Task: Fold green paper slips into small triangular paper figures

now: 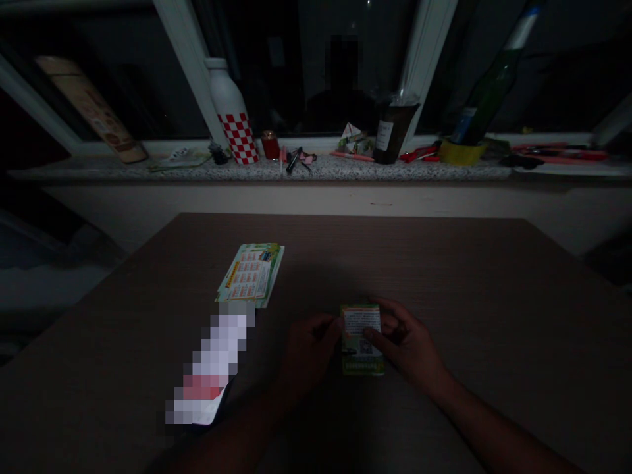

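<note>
A small green-and-white printed card, with lines of text and a QR code, is held up over the table between both hands. My right hand grips its right side, thumb across the face and fingers behind. At the card's left edge, my left hand has thumb and forefinger pinched together against it. To the left lies a stack of similar green cards, the top one showing a grid of orange-red print. Just below that stack rests a phone with a lit, blurred screen.
The dark wooden table meets a wall under a granite sill. Along the sill stand a tan flask, a red-checked white bottle, a dark cup, and a green bottle in a yellow tape roll. The room is dim.
</note>
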Demonstrator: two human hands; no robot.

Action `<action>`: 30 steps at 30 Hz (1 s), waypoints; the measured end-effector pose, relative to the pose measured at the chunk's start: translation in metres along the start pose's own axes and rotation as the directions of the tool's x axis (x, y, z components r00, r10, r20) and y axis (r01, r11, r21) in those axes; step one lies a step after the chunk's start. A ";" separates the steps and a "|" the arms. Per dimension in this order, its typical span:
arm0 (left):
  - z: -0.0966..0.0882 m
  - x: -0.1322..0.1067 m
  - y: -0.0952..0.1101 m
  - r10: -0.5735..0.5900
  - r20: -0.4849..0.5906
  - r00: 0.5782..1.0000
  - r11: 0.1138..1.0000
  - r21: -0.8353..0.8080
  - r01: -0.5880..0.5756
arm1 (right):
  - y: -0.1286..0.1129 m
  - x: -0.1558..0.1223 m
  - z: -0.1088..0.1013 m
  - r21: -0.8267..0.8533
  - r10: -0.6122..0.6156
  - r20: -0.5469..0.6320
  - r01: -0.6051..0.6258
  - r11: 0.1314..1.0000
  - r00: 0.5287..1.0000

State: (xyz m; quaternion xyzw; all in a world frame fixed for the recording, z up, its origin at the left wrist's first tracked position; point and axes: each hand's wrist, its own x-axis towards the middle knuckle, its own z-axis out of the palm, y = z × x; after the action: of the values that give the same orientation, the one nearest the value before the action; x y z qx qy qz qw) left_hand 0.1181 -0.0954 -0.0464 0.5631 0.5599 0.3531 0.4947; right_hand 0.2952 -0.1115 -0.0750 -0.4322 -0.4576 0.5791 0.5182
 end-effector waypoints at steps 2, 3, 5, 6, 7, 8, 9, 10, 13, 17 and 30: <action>0.000 0.000 0.000 -0.001 0.003 1.000 1.000 -0.009 0.001 | 0.000 0.000 0.000 0.003 0.005 0.000 -0.005 1.000 1.000; 0.000 0.000 0.000 -0.002 0.005 1.000 1.000 -0.015 0.002 | 0.000 0.000 0.000 0.003 0.009 0.000 -0.009 1.000 1.000; 0.000 0.000 0.000 0.003 0.008 1.000 1.000 -0.021 -0.002 | -0.001 0.000 0.000 0.002 0.015 -0.002 -0.015 1.000 1.000; 0.000 0.000 -0.001 0.008 0.010 1.000 1.000 -0.020 -0.008 | -0.001 0.000 0.000 0.002 0.016 -0.005 -0.016 1.000 1.000; 0.000 0.000 -0.002 0.014 0.013 1.000 1.000 -0.016 -0.014 | -0.001 0.000 0.001 0.004 0.014 -0.008 -0.014 1.000 1.000; 0.000 0.000 -0.002 0.020 0.018 1.000 1.000 -0.012 -0.020 | -0.001 0.001 0.001 0.004 0.013 -0.014 -0.013 1.000 1.000; 0.000 0.000 -0.003 0.023 0.021 1.000 1.000 -0.007 -0.023 | -0.001 0.001 0.000 0.002 0.015 -0.019 -0.015 1.000 1.000; 0.000 0.000 -0.004 0.026 0.024 0.999 1.000 0.000 -0.026 | -0.001 0.001 0.000 -0.002 0.018 -0.024 -0.018 1.000 1.000; 0.001 0.000 -0.007 0.040 0.015 0.999 0.999 0.034 -0.041 | -0.003 0.003 -0.001 -0.021 0.045 -0.053 -0.046 0.999 0.998; 0.001 0.002 -0.010 0.106 0.014 0.994 0.989 0.100 -0.107 | -0.007 0.006 -0.004 -0.042 0.100 -0.081 -0.103 0.994 0.992; -0.003 0.011 -0.012 0.152 -0.005 0.988 0.958 0.248 -0.146 | -0.009 0.010 -0.006 -0.058 0.172 -0.066 -0.175 0.983 0.983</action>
State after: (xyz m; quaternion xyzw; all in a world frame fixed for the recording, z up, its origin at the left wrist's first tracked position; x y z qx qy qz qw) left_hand 0.1129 -0.0859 -0.0588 0.6566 0.5615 0.3236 0.3859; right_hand 0.3015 -0.1010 -0.0679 -0.5040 -0.4202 0.5939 0.4655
